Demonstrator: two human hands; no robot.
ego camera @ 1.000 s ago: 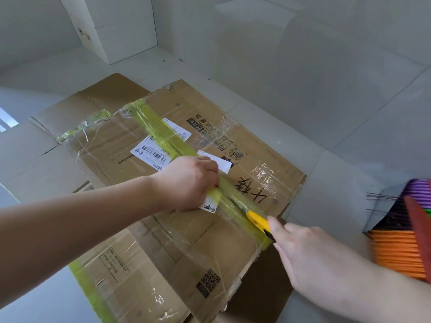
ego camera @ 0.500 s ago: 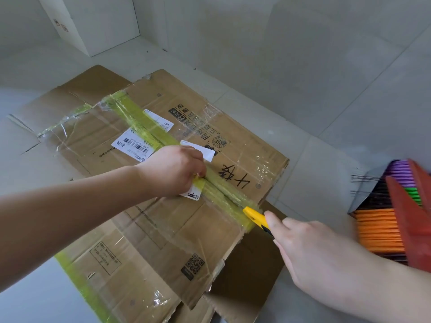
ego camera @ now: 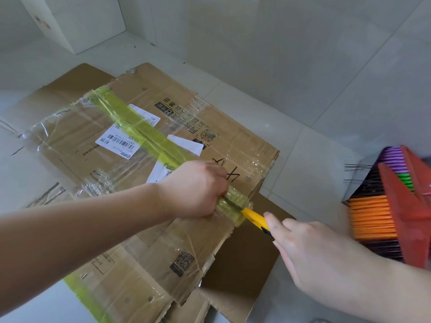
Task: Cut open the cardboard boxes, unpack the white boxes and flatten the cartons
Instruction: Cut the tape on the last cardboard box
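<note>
Carton: a flattened brown carton (ego camera: 144, 173) is lying on pale floor tiles (ego camera: 314, 108), wrapped in clear film and printed with codes and handwritten characters; more flat cardboard (ego camera: 242, 259) is lying under it, sticking out toward the near right.
Tape: a yellow-green tape (ego camera: 149, 134) is running diagonally across the carton's top face, from its far left corner to its near right edge, where it is looking wrinkled.
Labels: a white barcode label (ego camera: 119, 143) is sitting left of the tape; other white labels are lying partly under it and beside it.
Left hand: the left hand (ego camera: 196, 187) is resting knuckles-up on the tape near the carton's right edge, fingers curled; whether they are pinching the tape or only pressing on it, I cannot tell.
Right hand: the right hand (ego camera: 310, 252) is gripping a yellow knife (ego camera: 255, 217), index finger lying along its back.
Knife: its tip is meeting the wrinkled tape at the carton's edge, just beside the left hand's fingers; the blade itself is too small to make out.
White box: a white box (ego camera: 79, 22) is standing on the floor at the far left, well apart from the carton.
Right side: a broom (ego camera: 384, 210) with orange, purple and green bristles and a red part is blurring at the frame edge.
</note>
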